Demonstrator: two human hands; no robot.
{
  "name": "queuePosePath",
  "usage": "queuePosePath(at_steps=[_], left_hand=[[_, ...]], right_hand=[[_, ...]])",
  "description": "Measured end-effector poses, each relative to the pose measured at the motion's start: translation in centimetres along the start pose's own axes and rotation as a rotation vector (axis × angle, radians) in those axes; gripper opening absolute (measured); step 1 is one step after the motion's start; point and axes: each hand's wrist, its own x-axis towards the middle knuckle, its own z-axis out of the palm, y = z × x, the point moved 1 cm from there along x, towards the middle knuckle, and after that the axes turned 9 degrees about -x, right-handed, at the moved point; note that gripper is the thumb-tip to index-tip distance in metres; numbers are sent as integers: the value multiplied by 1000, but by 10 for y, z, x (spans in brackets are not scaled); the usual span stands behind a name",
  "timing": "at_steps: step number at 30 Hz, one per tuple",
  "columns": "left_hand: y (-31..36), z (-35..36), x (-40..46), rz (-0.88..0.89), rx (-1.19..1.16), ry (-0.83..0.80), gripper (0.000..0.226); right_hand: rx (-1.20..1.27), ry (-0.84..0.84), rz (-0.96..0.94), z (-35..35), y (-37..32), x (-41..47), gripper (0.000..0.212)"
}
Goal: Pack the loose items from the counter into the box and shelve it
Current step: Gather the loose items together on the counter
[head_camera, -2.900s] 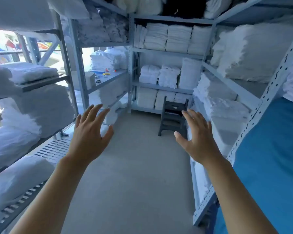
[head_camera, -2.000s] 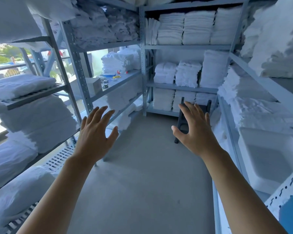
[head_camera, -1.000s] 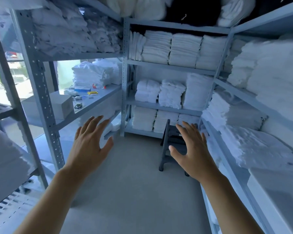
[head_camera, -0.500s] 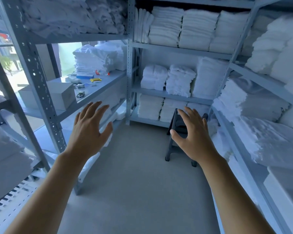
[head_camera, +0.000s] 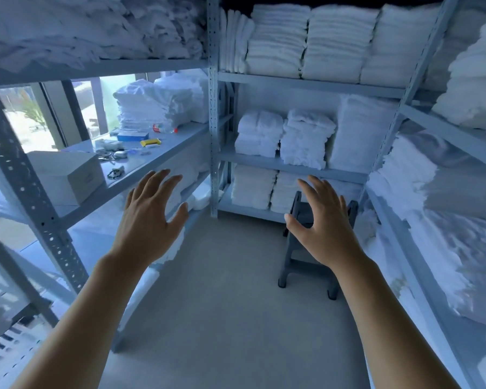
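A white cardboard box stands on the left shelf that serves as the counter. Beyond it lie several loose items: a dark coiled thing, a yellow tool, a blue packet, a small bottle and some small white bits. My left hand is held out in the aisle, fingers spread, below and right of the box. My right hand is raised beside it, fingers apart, holding nothing.
Grey metal racks line both sides and the far wall, stacked with folded white linen. A dark step stool stands on the floor at the far right. A rack upright rises in front of the box. The aisle floor is bare.
I have walked down the aisle toward the far racks, so the box and loose items are nearer on my left. Both hands stay raised and open.
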Motion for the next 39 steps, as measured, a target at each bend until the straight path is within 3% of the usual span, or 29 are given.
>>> queuePosePath(at_steps=[8, 15, 24, 39], left_hand=[[17, 80, 67, 13, 26, -1, 59], [4, 127, 110, -5, 19, -20, 57], [-70, 186, 178, -8, -38, -60, 57], [-222, 224, 326, 44, -136, -51, 57]], right_hand=[[16, 11, 46, 20, 97, 54, 79], [54, 3, 52, 53, 125, 102, 79], [28, -18, 81, 123, 129, 182, 78], [-47, -16, 114, 197, 63, 344, 82]])
